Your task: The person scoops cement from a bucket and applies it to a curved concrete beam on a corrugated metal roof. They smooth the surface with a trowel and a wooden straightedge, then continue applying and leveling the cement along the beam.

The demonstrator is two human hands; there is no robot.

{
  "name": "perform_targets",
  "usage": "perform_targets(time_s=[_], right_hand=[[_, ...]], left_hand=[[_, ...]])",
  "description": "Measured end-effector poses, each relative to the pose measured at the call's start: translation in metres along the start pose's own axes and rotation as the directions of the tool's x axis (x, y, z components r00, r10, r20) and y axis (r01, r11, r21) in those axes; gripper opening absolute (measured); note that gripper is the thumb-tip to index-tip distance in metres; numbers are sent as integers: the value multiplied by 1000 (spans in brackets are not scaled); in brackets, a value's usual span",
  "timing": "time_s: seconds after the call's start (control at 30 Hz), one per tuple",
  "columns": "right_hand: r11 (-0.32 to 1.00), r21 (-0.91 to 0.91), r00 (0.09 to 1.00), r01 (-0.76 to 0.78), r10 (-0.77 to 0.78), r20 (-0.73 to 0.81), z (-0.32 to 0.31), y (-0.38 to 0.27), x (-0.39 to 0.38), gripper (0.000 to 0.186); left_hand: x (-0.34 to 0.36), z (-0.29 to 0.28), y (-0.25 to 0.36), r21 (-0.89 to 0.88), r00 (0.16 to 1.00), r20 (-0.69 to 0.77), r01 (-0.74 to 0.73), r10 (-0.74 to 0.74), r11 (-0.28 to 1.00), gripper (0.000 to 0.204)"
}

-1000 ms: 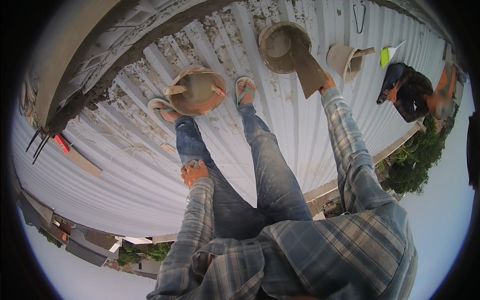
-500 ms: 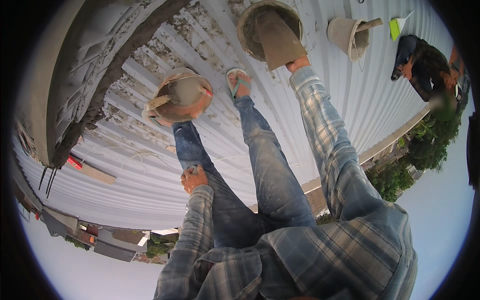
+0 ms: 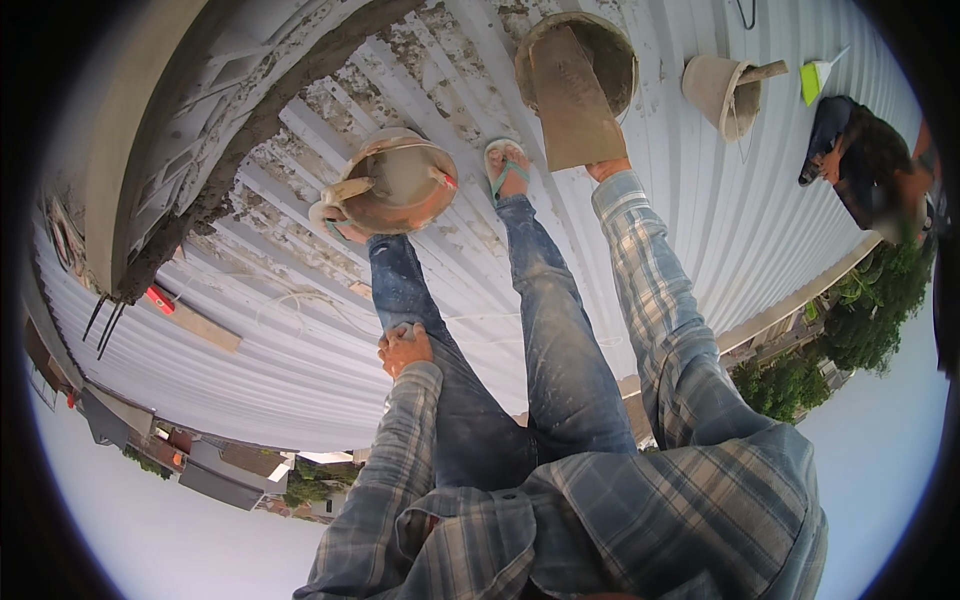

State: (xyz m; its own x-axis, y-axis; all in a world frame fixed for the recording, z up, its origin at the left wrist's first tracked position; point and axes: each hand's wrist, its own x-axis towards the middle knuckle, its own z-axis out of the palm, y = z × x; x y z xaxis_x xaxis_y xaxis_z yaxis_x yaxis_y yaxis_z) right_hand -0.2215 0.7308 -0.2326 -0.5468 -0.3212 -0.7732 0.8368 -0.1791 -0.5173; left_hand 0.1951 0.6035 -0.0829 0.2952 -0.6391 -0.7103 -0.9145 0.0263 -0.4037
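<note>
My right hand [image 3: 607, 168] is closed at the near edge of a long rectangular plastering trowel [image 3: 575, 110]; its handle and most of my fingers are hidden under the blade. The trowel's far part lies over a mortar-smeared bucket [image 3: 627, 62] and hides much of what is inside. On my left knee rests my left hand [image 3: 405, 350], curled around a small greyish thing too hidden to name. In front of my left foot sits a second bucket [image 3: 395, 208] with cloudy grey liquid, a pale-handled tool [image 3: 347, 189] and a red-ended tool [image 3: 443, 178].
Ribbed metal sheeting [image 3: 465, 285] with mortar spatters lies underfoot. A mortar-edged wall [image 3: 145, 150] rises at left, by a board [image 3: 205, 327] and bare rebar [image 3: 108, 325]. At right are a third bucket [image 3: 712, 95], a green dustpan [image 3: 811, 82] and a crouching person [image 3: 865, 165].
The whole view has shifted, so most things sit farther right. Against its bucket, the trowel has moved left and a little nearer to me. My left hand stays on the knee.
</note>
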Motion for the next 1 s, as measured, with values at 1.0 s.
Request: perform_targets(time_s=[1.0], right_hand=[[-214,-305,285,928,-120,951,385,113,-157,55]], left_hand=[[29,-26,-51,-292,996,83,58,-36,955,55]])
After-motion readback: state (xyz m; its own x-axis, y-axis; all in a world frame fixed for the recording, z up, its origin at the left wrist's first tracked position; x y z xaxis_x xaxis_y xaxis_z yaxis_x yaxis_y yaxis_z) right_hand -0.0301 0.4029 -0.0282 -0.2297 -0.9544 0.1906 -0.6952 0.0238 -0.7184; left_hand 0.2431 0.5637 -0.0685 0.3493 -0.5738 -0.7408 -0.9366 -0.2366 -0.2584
